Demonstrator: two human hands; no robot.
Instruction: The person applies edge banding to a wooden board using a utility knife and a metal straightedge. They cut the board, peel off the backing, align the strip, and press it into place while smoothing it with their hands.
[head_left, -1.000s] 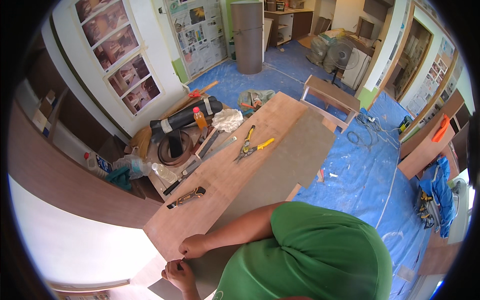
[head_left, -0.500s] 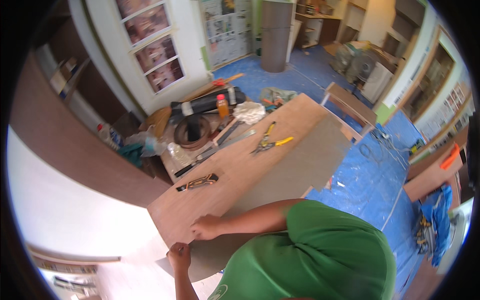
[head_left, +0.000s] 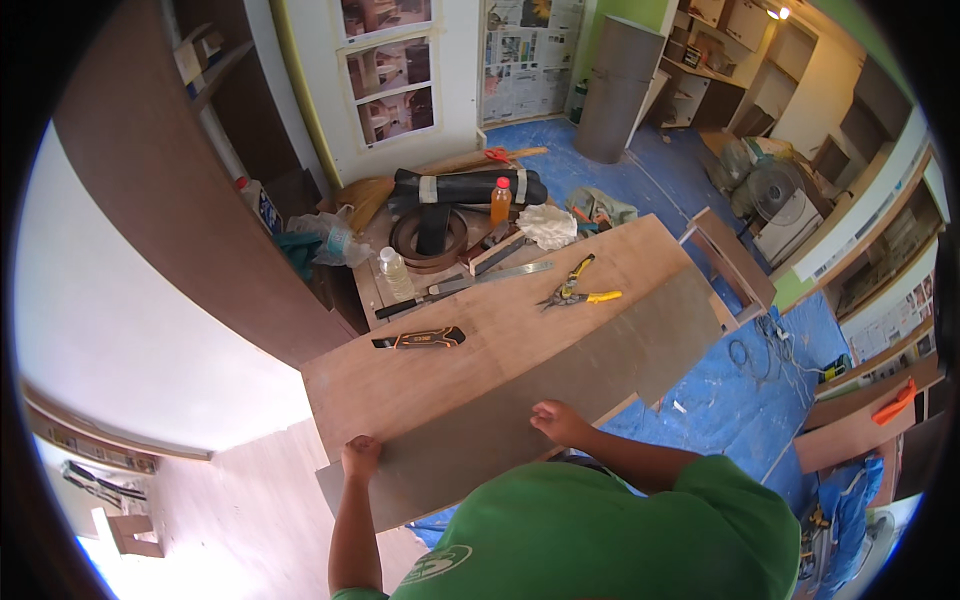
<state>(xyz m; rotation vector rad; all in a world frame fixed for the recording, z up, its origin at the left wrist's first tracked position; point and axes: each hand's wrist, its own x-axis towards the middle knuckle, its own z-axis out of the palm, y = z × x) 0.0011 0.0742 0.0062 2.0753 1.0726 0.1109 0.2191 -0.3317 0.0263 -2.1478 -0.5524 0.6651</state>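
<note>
A thin grey-brown laminate sheet lies along the near side of a long wooden board. My left hand is closed at the sheet's left end, fingers curled at its far edge. Over the middle of the sheet, my right hand has its fingers curled in, and nothing shows in them. A black and orange utility knife rests on the board beyond my left hand. Farther right on the board lie yellow-handled snips, their handles spread.
Behind the board sit a clear bottle, a metal ruler, a coil of brown edging, an orange drink bottle and a black roll. A low wooden stool stands beyond the right end. Blue sheeting covers the floor.
My right hand has moved right along the sheet, away from my left hand. The left stays near the sheet's end. The view has shifted, and more of the sheet shows.
</note>
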